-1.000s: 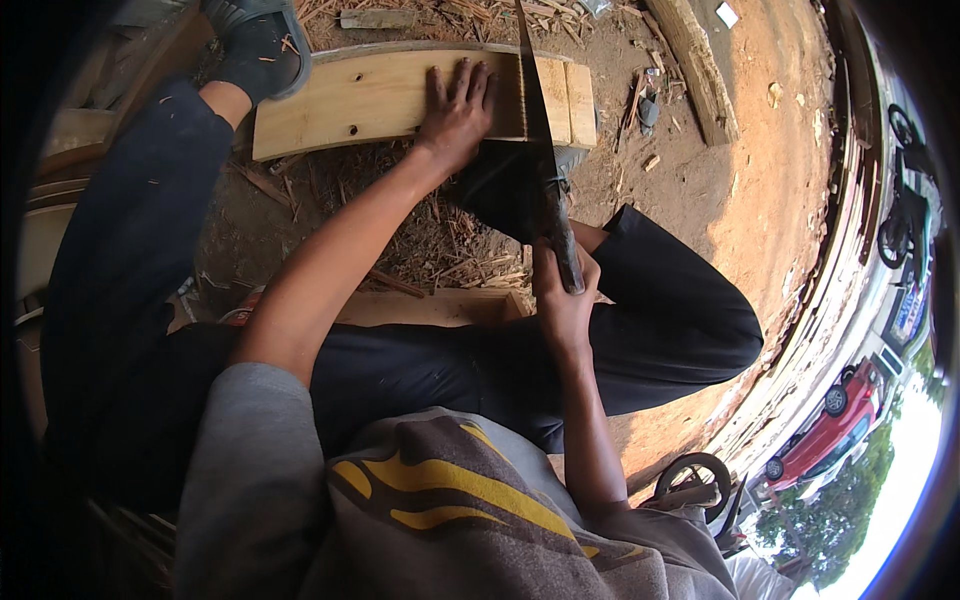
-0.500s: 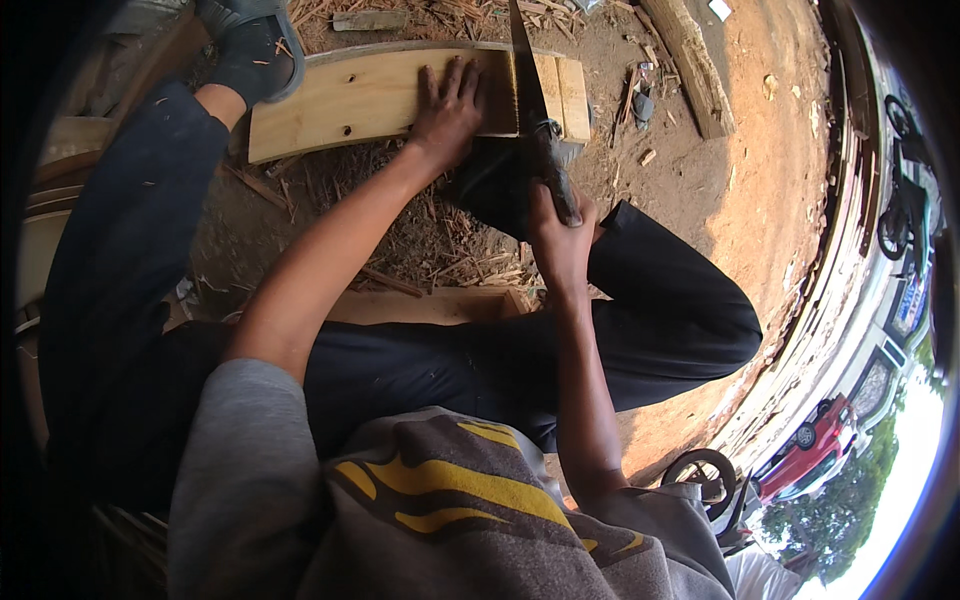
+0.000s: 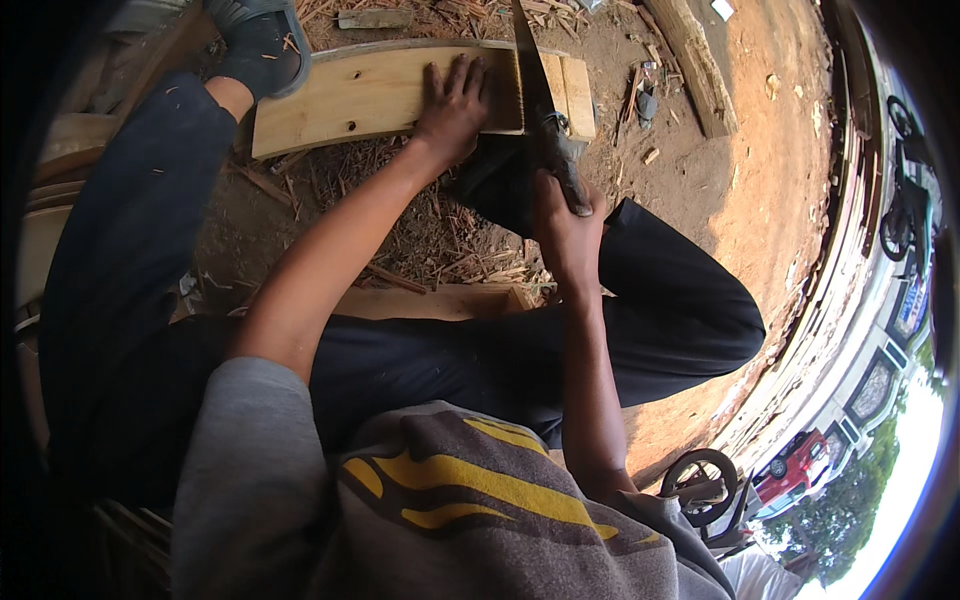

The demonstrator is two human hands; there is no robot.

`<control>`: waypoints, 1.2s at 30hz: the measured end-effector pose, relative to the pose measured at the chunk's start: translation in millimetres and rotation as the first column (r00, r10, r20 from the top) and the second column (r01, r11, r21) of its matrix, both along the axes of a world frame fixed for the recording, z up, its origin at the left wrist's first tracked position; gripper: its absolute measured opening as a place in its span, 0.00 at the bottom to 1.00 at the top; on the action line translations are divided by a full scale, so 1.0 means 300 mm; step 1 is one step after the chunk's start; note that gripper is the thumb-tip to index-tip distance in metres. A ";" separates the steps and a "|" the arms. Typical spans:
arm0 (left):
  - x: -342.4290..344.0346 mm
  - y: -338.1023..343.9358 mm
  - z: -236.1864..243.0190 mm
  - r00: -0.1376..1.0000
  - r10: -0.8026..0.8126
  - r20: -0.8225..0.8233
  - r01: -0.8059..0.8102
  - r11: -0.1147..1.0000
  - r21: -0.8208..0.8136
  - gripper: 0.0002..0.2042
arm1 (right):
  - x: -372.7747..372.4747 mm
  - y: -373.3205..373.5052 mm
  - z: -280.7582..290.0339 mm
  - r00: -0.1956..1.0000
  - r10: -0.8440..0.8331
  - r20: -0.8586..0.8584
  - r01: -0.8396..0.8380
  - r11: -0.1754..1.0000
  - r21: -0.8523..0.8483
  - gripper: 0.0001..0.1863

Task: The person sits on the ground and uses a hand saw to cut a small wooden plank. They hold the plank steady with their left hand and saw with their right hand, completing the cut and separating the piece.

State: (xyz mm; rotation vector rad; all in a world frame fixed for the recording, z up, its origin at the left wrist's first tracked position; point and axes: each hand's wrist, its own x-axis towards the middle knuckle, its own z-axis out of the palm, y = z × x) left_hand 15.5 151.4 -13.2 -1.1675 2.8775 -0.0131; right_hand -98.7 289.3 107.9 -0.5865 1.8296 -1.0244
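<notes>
My left hand point(image 3: 450, 120) lies on a pale curved wooden board point(image 3: 320, 110) with its fingers spread. My right hand point(image 3: 568, 225) is closed round the dark handle of a handsaw point(image 3: 530, 70), whose long blade crosses the board near its right end, beside a narrow end section with a line across it. My left foot in a grey sandal point(image 3: 250, 50) is beside the board's left end. The board's right part rests over a dark shape, partly hidden, by my bent right leg point(image 3: 680, 300).
Dirt ground point(image 3: 750, 180) holds wood chips and a weathered timber point(image 3: 690, 70) at the upper right. A wooden piece point(image 3: 420, 302) lies behind my lap. Long planks point(image 3: 835, 220) run along the right, with motorbikes point(image 3: 900, 220), a red car point(image 3: 790, 470) and trees beyond.
My right hand and the saw moved up the frame, away from my body, mostly between a second and half a second ago. My left hand stays on the board. The red car shifted down.
</notes>
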 end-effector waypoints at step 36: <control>-0.002 -0.033 -0.001 0.999 0.001 -0.039 0.001 0.998 0.066 0.37 | -0.007 -0.010 0.050 0.999 -0.035 0.036 0.035 0.999 -0.003 0.12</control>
